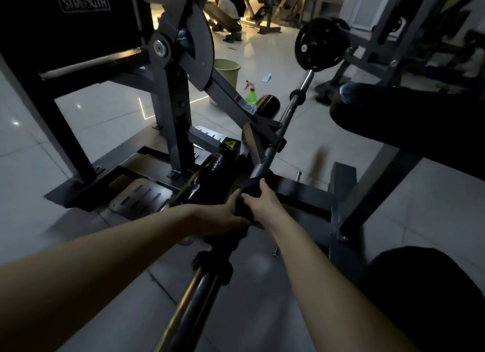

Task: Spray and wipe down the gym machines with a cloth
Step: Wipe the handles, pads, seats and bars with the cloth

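1. Both hands on the job: right hand (pixel 263 200) grips the dark cloth (pixel 249 189), fingers curled round it and the bar (pixel 265 162) underneath.
2. Left hand (pixel 223 216) is just behind, touching the right. Its fingers are also wrapped on the cloth's lower end, closed on it, not flat.
3. Cloth sits mid-bar, bunched like a sleeve. More dark fabric seems to trail lower down the bar; hard to tell in this light.
4. Handling, my read: cloth's soft & light, should slide easy on smooth metal if squeezed evenly. Bar's stiff steel and looks tied into the machine frame (pixel 168 110), so prob won't budge much. Best hold = wrap cloth fully round w/ one hand while the other steadies.
5. Chrome stretch up toward the weight plate (pixel 321 43) looks slick, so grip could slip if it's wet.
6. Spray bottle (pixel 251 96), green w/ red trigger, stands on the floor (pixel 433 207) beyond the frame, well apart from both hands. Green bucket (pixel 227 69) is near it.
7. Floor's glossy pale tile w/ reflections all over. Room's dim, brighter far back. Black pad (pixel 406 120) looms at right.
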Demonstrator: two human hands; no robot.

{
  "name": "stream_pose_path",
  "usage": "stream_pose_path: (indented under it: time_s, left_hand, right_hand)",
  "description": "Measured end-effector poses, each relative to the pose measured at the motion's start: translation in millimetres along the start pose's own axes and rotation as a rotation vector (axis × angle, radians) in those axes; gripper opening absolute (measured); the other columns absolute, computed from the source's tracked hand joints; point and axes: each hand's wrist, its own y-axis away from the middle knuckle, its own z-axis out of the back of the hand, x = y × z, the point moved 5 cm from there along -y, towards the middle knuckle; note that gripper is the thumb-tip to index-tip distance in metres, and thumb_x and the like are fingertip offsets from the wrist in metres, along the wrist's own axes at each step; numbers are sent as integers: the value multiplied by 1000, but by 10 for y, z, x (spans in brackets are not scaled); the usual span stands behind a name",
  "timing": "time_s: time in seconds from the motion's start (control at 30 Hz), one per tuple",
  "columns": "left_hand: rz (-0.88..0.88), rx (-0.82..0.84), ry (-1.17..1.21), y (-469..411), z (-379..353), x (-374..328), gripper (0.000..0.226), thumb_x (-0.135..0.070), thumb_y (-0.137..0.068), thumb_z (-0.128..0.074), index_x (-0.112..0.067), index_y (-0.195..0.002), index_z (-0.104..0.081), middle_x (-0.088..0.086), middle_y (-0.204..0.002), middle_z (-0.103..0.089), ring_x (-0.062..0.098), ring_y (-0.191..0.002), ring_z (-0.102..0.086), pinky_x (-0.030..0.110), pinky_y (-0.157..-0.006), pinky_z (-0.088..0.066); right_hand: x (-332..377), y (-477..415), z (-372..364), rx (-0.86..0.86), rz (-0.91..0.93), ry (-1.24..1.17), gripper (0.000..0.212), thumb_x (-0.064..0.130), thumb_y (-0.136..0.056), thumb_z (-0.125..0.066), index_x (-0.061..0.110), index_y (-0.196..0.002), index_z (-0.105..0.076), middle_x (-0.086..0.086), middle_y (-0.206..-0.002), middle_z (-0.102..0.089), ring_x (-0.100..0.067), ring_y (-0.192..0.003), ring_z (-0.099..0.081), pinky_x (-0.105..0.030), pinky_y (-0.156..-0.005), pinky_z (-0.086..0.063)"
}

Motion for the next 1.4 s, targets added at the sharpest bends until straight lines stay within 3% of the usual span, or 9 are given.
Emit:
stream_pose_path:
  time_s: [0.23, 0.33, 0.43, 0.5, 0.6, 0.9, 1.03, 1.13, 1.4]
  left_hand:
    - [-46, -50, -17, 10, -22, -43, 95, -12, -101, -59, -30, -161, 13, 24, -113, -65, 23, -81, -66, 35, -73, -57]
    - [-88, -117, 22, -156, 39, -172, 92, -19, -101, -61, -35, -161, 7, 32, -123, -61, 26, -81, -62, 44, -77, -59]
    - [-160, -137, 94, -207, 65, -356, 81, -18, -102, -60, -28, -161, -4, 10, -99, -61, 16, -75, -60, 21, -61, -56]
    - [-204, -136, 148, -208, 54, -450, 76, -11, -103, -57, -22, -160, -9, 9, -111, -61, 13, -85, -60, 10, -55, -50]
    - [-263, -145, 150, -219, 61, -492, 73, -3, -103, -53, -10, -160, -8, 19, -147, -47, 15, -113, -49, 4, -65, -49]
    - [-245, -112, 135, -217, 61, -340, 83, -7, -102, -55, -14, -162, 2, 17, -154, -39, 24, -135, -46, 3, -67, -47]
    - [-192, -30, 149, -137, 67, -209, 96, -20, -99, -66, -23, -162, 6, 11, -158, -39, 23, -141, -43, 26, -104, -45]
    - [-167, 16, 137, -190, 77, -89, 102, -28, -96, -69, -31, -161, 9, 11, -153, -45, 25, -135, -50, 41, -112, -43]
    - [-185, 156, 140, 152, 5, 43, 103, -23, -98, -67, -35, -159, 16, 18, -141, -55, 13, -100, -62, 21, -79, -54]
  right_hand:
    - [84, -157, 6, -69, -34, -41, 87, 14, -99, -64, 33, -164, -10, -7, -161, -38, -35, -138, -48, -55, -110, -47]
    - [193, -311, 134, -95, -17, -7, 74, 8, -101, -60, 19, -162, -21, -8, -144, -53, -29, -125, -55, -44, -106, -49]
    - [351, -423, 251, -128, -3, 91, 55, 5, -102, -56, 8, -153, -36, -11, -127, -54, -24, -106, -52, -38, -93, -49]
    - [450, -506, 258, -154, -11, 155, 51, 10, -102, -57, 10, -149, -38, -13, -134, -54, -26, -105, -51, -39, -92, -50]
    - [515, -585, 221, -177, -7, 242, 46, 15, -101, -58, 8, -143, -39, -16, -138, -53, -33, -114, -55, -40, -94, -50]
    - [438, -519, 178, -197, -38, 237, 64, 25, -100, -61, 19, -155, -29, -14, -150, -45, -38, -128, -52, -51, -103, -52]
    - [359, -375, 114, -184, -28, 260, 70, 26, -101, -61, 20, -160, -23, -12, -153, -43, -34, -127, -51, -45, -99, -52]
    - [285, -311, 88, -177, -45, 217, 77, 25, -103, -59, 23, -164, -13, -11, -159, -35, -34, -134, -46, -45, -103, -50]
    - [-6, -6, 7, -159, -65, 108, 81, 27, -102, -62, 27, -165, -11, -7, -162, -36, -30, -140, -45, -48, -113, -44]
